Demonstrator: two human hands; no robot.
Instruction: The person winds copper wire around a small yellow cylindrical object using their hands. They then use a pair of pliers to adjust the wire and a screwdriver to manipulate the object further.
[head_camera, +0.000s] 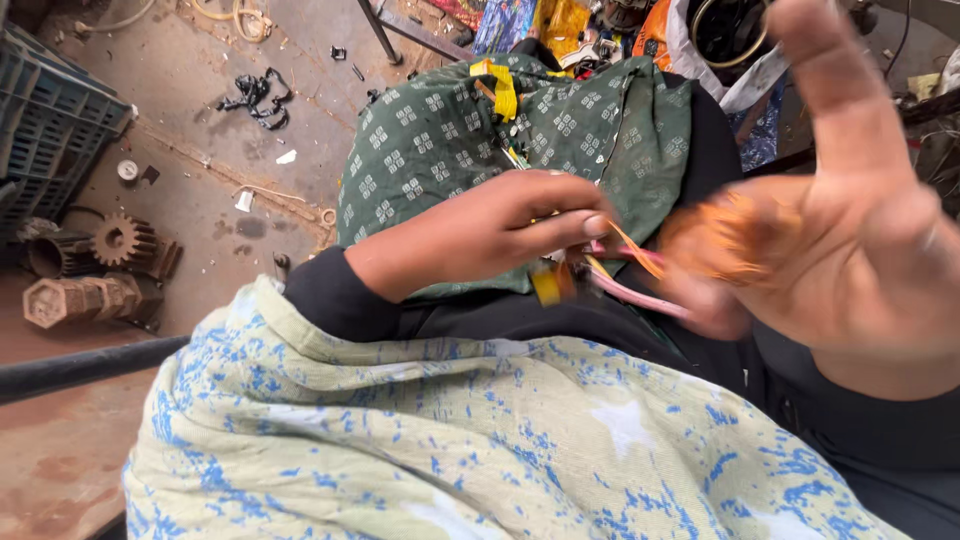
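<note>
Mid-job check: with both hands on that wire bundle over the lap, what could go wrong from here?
1. The right hand is motion-blurred beside the orange strands; a fast pull could snap or tangle them.
2. The left hand pinches the pink wire only at the fingertips; that grip might slip.
3. The bundle sits over the green patterned cloth; loose ends could snag in it.

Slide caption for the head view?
Left hand pinches pink and orange wires; right hand open, over green patterned cloth.

floor (200, 110): dusty concrete, daylit | blue crate (50, 120) left | rusty gears (100, 270)
</note>
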